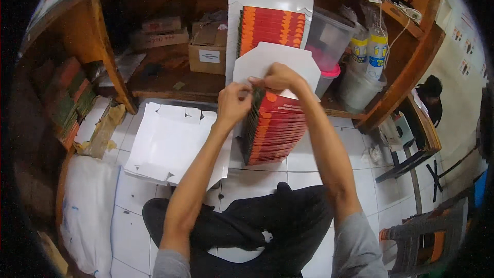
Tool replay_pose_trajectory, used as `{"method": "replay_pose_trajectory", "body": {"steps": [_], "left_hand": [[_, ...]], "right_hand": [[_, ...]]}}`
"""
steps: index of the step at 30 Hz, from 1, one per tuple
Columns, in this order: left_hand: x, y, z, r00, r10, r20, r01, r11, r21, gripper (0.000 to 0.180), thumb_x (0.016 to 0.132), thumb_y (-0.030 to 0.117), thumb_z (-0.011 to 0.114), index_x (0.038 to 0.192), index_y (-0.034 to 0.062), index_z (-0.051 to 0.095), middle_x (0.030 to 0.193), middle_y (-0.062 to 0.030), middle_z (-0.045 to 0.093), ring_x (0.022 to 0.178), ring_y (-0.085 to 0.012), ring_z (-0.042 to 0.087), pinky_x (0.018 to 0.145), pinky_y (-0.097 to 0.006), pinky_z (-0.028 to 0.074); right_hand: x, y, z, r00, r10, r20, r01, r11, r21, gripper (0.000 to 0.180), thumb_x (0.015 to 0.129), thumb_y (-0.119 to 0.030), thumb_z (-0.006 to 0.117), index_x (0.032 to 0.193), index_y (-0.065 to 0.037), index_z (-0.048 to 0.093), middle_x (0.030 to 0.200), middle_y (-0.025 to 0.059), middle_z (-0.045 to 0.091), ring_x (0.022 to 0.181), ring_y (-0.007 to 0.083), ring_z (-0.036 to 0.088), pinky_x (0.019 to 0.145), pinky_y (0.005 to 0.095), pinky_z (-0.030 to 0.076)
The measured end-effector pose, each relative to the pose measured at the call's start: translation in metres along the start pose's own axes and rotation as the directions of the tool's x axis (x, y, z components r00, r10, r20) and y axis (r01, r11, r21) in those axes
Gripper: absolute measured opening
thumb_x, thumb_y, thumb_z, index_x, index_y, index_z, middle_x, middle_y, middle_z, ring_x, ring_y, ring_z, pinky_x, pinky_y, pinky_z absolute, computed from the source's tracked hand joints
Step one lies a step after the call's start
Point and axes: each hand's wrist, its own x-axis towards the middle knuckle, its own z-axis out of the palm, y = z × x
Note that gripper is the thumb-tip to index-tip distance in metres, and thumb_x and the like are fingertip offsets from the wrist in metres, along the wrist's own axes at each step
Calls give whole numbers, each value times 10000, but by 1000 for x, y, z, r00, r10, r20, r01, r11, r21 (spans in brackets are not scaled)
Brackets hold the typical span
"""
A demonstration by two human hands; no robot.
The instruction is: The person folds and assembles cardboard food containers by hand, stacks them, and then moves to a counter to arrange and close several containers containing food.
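In front of me stands a tall stack of nested cardboard boxes (280, 131), with red and orange printed sides and white insides. Its top box has a raised white lid panel (303, 67) with cut corners. My left hand (234, 104) pinches the left front corner of that top box. Against the white panel, my right hand (283, 78) has its fingers curled in at the same corner; its fingertips are partly hidden. Behind is a second stack of boxes (272, 23), red and orange with white panels. Flat white cardboard blanks (167, 141) lie left of my left forearm.
A wooden shelf unit (170, 94) spans the back, holding a brown carton (207, 56) and a clear plastic bin (329, 33). A bucket (363, 90) with packs of cups stands right. A white sack (90, 211) lies left. Another person (429, 95) is far right, beyond a wooden bench (419, 134).
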Motion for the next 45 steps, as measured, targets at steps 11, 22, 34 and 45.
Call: {"method": "replay_pose_trajectory", "body": {"steps": [11, 22, 34, 45], "left_hand": [[-25, 0, -25, 922, 280, 265, -242, 956, -167, 278, 777, 99, 797, 960, 56, 592, 1085, -81, 557, 942, -273, 610, 815, -392, 515], [-24, 9, -21, 925, 247, 288, -209, 966, -155, 261, 720, 2, 787, 896, 22, 596, 996, -97, 548, 940, -263, 605, 712, -337, 523], [-39, 28, -18, 943, 275, 188, -254, 959, -129, 171, 828, 92, 758, 994, 93, 721, 1157, -64, 652, 991, -214, 660, 702, -320, 566], [-37, 33, -19, 922, 360, 144, -370, 928, 47, 127, 752, 27, 734, 845, 100, 687, 951, -36, 681, 896, -257, 645, 754, -369, 536]], "right_hand": [[-70, 11, 13, 951, -306, 34, 299, 944, 139, 309, 798, -232, 814, 793, 52, 694, 578, 51, 568, 563, 97, 463, 529, 362, 408], [-72, 18, 34, 913, -360, 193, 383, 919, -95, 555, 987, -494, 537, 863, 18, 714, 798, 276, 662, 741, 439, 647, 724, 498, 501], [-78, 110, -13, 799, 72, -597, -257, 939, -230, 230, 842, -234, 691, 899, -27, 773, 790, 215, 712, 688, 378, 695, 688, 408, 552], [-75, 141, 27, 693, 9, -721, -58, 997, -43, 208, 778, -191, 661, 738, 0, 733, 774, 274, 665, 763, 447, 680, 739, 495, 548]]}}
